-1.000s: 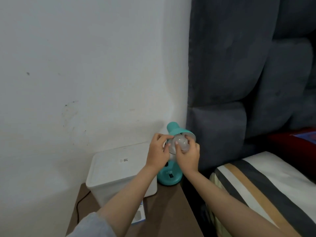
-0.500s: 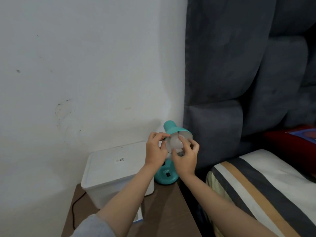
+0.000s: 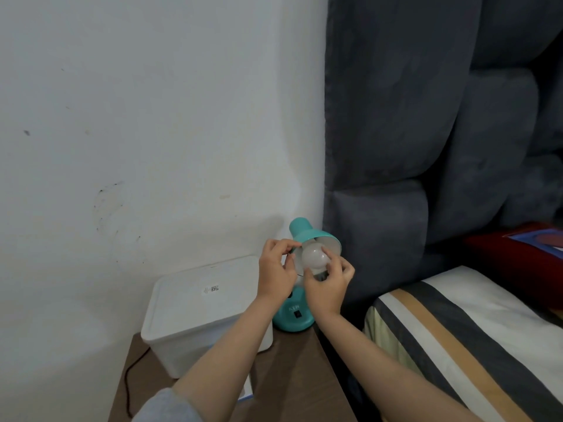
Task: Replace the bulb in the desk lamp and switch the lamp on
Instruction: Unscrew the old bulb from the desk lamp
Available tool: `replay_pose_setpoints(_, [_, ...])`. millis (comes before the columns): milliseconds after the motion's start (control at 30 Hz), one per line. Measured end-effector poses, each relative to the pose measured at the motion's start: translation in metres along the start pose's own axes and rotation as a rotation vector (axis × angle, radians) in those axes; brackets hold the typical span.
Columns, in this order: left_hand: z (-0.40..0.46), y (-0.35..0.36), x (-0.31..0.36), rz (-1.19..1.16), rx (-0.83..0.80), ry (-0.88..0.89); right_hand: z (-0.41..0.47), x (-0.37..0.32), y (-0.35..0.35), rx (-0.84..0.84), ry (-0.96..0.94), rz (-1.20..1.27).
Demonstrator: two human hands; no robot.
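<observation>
A small teal desk lamp (image 3: 294, 319) stands on the brown bedside table (image 3: 292, 379), its shade (image 3: 304, 231) tilted toward me. A frosted white bulb (image 3: 313, 256) sits in the mouth of the shade. My right hand (image 3: 327, 287) holds the bulb from below, with thumb and fingertips around it. My left hand (image 3: 275, 272) pinches the left rim of the shade. A black rocker switch (image 3: 297, 314) shows on the lamp's base. The lamp is unlit. The lamp's neck is hidden behind my hands.
A white lidded plastic box (image 3: 204, 312) fills the table's left part, touching the lamp's base. A black cable (image 3: 129, 382) runs down the table's left edge. A blue-edged card (image 3: 246, 391) lies under my left forearm. A grey padded headboard (image 3: 396, 147) and striped bedding (image 3: 457, 339) lie right.
My right hand has slid from the bulb's front and side to underneath it, uncovering more of the bulb. My left hand has stayed on the shade's rim.
</observation>
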State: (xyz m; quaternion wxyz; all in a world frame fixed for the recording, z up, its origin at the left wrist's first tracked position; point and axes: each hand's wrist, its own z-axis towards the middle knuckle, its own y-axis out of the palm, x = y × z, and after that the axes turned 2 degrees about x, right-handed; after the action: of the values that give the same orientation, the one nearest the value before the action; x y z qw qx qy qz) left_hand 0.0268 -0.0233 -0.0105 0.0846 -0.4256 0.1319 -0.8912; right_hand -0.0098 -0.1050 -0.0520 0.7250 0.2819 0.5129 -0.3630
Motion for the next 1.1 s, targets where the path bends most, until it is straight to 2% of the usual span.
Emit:
replay_pose_setpoints(133, [0.0,0.001,-0.001,0.01,-0.005,0.005,0.004,-0.012,0.001,0.044,0.203,0.084])
replay_pose_setpoints(367, [-0.001,0.002,-0.001,0.015,-0.001,0.003,0.0,-0.01,0.004,0.008,0.077,0.038])
replay_pose_setpoints(533, [-0.002,0.001,0.0,0.016,0.0,0.0,0.001,-0.015,0.005,0.06,0.236,0.081])
replay_pose_setpoints(767, [-0.002,0.001,0.001,0.018,0.006,0.0,0.002,-0.013,0.006,0.024,0.139,0.096])
replay_pose_setpoints(933, [-0.004,0.002,0.002,0.003,0.005,-0.004,0.004,-0.013,0.007,0.051,0.271,0.109])
replay_pose_setpoints(1100, [-0.003,0.002,0.001,-0.003,0.014,-0.012,0.004,-0.011,0.009,0.031,0.213,0.135])
